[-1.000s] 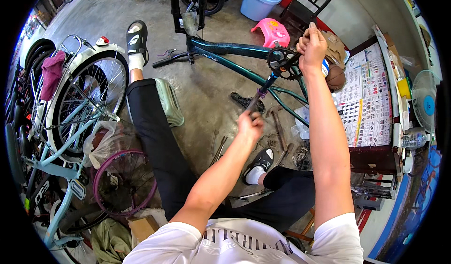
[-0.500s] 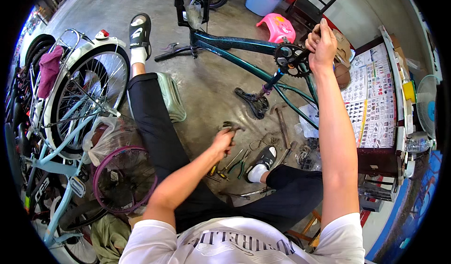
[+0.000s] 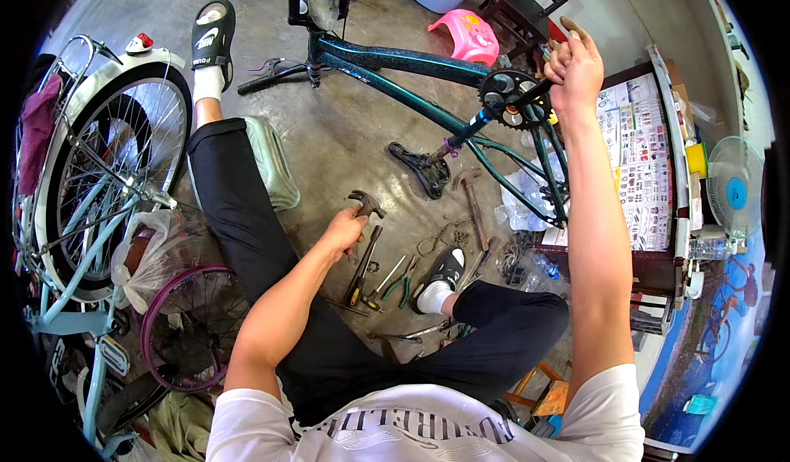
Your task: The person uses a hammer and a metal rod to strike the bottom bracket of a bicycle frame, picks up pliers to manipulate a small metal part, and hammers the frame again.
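My left hand is closed round a claw hammer, holding it above the floor tools and left of the bike. A dark teal bicycle frame stands upside down in front of me, its black saddle resting near the floor. On the frame sits a crankset with a black toothed chainring. My right hand is raised at the right of the chainring, fingers curled round the end of the crank arm; the index finger points up. The palm side of the grip is hidden.
Screwdrivers, pliers, a second hammer and a chain lie on the floor by my right foot. At left are a pale blue bicycle and a purple wheel rim. A pink stool and paper-covered cabinet stand at right.
My left hand has moved left and a little up with the hammer, which shows more plainly now. The right hand stays at the crank arm. The whole view has shifted slightly.
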`<control>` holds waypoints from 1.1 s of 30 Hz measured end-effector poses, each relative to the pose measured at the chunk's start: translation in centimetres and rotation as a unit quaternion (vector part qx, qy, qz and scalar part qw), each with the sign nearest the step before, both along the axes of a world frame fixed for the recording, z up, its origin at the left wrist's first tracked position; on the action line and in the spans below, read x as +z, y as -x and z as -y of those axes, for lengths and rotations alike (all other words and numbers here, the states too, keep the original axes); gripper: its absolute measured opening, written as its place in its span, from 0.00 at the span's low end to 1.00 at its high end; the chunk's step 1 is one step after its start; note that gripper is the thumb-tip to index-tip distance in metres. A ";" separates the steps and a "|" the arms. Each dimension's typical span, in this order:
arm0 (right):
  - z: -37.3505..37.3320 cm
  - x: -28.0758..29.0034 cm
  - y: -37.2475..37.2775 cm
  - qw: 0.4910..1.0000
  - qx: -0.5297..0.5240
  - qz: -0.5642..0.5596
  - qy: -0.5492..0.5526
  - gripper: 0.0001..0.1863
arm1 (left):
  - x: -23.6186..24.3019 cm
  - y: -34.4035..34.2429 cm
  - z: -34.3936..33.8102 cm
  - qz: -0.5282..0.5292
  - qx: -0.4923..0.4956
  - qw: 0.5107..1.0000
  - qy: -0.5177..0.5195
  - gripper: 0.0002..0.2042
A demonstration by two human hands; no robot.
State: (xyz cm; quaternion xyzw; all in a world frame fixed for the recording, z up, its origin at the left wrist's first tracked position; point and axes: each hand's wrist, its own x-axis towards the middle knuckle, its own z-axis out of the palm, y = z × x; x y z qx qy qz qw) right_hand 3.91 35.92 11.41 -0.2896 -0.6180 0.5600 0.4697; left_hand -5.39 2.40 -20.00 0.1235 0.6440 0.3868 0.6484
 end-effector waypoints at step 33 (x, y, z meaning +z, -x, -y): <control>0.4 -1.8 -4.2 0.976 -0.025 0.121 -0.179 0.27 | -0.9 0.6 -1.5 -0.106 -0.076 0.991 0.028 0.28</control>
